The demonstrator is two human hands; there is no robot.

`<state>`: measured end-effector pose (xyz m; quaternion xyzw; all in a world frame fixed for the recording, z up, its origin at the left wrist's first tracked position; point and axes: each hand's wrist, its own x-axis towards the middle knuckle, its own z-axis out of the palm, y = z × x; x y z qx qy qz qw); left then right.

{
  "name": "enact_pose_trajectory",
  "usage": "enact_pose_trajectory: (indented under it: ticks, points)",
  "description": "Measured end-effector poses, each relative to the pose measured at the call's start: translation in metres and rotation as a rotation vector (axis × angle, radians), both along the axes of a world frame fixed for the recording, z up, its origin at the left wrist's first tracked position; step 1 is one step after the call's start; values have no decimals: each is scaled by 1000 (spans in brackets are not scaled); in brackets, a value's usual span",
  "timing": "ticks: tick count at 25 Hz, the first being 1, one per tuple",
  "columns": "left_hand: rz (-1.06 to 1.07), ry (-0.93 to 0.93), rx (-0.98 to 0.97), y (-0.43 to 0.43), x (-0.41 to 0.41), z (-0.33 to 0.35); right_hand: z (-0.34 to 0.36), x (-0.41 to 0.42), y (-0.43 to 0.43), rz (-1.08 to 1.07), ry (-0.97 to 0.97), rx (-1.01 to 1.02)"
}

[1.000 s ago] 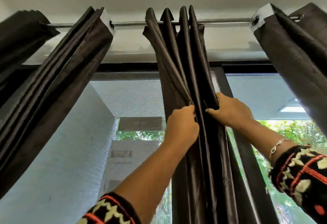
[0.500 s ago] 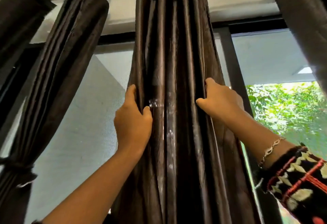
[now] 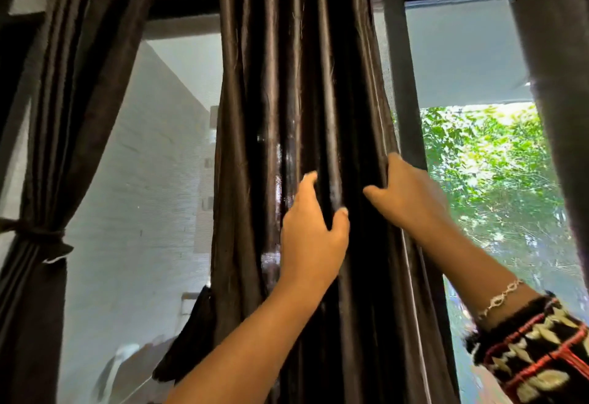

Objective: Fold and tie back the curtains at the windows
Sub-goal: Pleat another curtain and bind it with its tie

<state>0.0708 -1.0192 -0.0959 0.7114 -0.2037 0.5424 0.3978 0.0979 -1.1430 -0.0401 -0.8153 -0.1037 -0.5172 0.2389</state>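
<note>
A: Where is the curtain?
B: The dark curtain hangs in the middle, in front of the window. It is bunched into long folds.

A: What are the hands doing?
B: The left hand pinches one fold between thumb and fingers. The right hand holds the right edge of the curtain, fingers curled around it and hidden behind the cloth.

A: Anything else?
B: Another curtain hangs on the left, with a tie wrapped around it. A bracelet sits on the right wrist, next to a patterned sleeve. Green leaves show outside.
</note>
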Motion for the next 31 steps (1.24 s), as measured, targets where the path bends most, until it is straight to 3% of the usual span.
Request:
enact_pose_trajectory:
  ticks: [4, 9, 15, 24, 27, 31]
  points:
    - [-9, 236, -116, -11, 26, -37, -46, 11, 0, 17, 58, -39]
    - [135, 322, -182, -6, 39, -66, -82, 19, 11, 37, 102, -68]
    - [178, 321, -15, -3, 36, -82, -102, 36, 35, 108, 165, -52]
    - [222, 362, 130, -3, 40, -92, -107, 41, 54, 540, 149, 131]
    - [223, 376, 135, -1, 45, -95, -111, 48, 55, 656, 233, 162]
    - [204, 434, 224, 2, 49, -106, -113, 62, 58, 611, 265, 217]
